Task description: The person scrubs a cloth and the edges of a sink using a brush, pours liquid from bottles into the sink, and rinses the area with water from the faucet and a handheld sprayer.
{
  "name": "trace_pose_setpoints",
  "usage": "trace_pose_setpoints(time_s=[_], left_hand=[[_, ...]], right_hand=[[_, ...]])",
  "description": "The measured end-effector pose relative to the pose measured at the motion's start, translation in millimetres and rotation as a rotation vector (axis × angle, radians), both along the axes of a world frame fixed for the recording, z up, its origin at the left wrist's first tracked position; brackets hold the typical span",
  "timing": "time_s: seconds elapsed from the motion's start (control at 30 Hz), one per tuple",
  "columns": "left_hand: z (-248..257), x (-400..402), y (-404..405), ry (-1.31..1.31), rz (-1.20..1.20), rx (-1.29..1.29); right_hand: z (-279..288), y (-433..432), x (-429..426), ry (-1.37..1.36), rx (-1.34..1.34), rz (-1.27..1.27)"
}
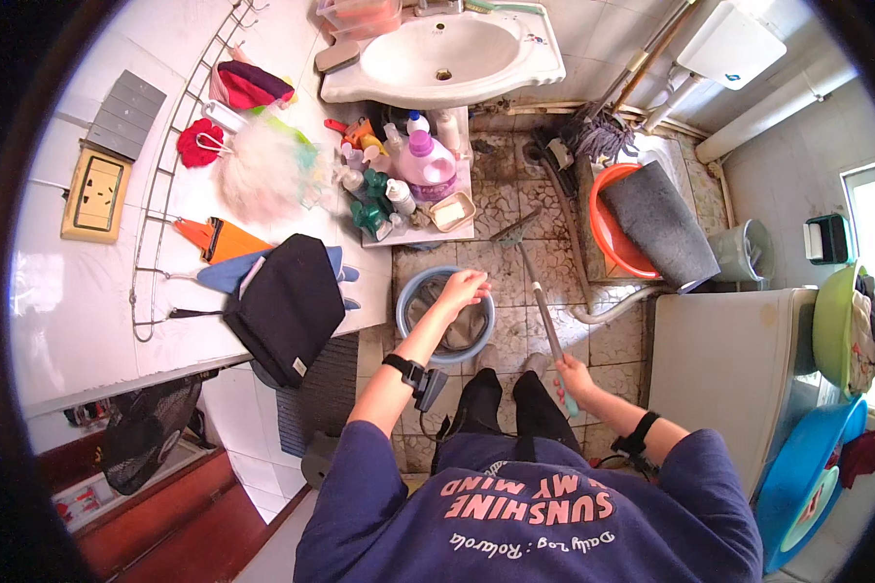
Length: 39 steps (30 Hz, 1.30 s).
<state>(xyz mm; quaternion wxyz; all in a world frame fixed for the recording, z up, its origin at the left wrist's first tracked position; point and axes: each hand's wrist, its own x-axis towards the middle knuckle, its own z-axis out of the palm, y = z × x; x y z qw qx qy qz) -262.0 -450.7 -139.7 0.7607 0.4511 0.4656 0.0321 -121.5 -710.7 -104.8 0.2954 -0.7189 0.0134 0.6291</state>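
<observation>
My right hand (573,377) is closed around the grey handle of a long-handled floor cleaning tool (543,310), close to its pale green end. The tool slants away from me, and its narrow, wedge-shaped head (512,230) rests on the stained floor tiles (499,280). Above a round blue-grey basin (402,321), my left hand (465,288) hovers with loosely bent fingers and nothing visible in it. Inside the basin lies dark, wet-looking cloth (467,331), partly hidden by my left forearm. Both wrists wear black straps.
Ahead is a white washbasin (445,84). Bottles, including a pink-capped detergent jug (424,164), crowd a low white shelf (461,226). An orange basin (604,211) with a grey mat (660,218) stands right, near a white appliance (729,350). A wire rack (162,171) lines the left wall.
</observation>
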Motion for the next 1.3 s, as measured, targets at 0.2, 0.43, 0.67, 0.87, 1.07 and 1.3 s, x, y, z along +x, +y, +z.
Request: trace_pose_setpoints(time_s=[0.2,0.43,0.67,0.87,1.07,1.3], left_hand=[[-17.1,-23.2,-25.1,0.073,0.047,-0.042],[-22.1,-31.0,-41.4,0.138,0.027,-0.041],[-9.4,-28.4,-34.6,0.092,-0.020,0.001],[0.4,-16.2,-10.0,0.065,-0.017,0.064],[7.3,21.3,10.2,0.006,-0.075,0.111],[4.7,19.9,-7.4,0.039,-0.066,0.094]], right_hand=[[-35.4,-27.2,16.6,-0.072,-0.024,-0.011],[-108.5,95.5,79.3,-0.195,0.168,0.156],[-88.5,179.5,113.5,-0.070,0.261,-0.050],[-24.8,62.4,98.0,-0.082,0.213,0.039],[25.0,-23.2,82.1,0.083,-0.002,-0.048],[-34.7,-21.5,86.7,-0.015,0.047,0.100]])
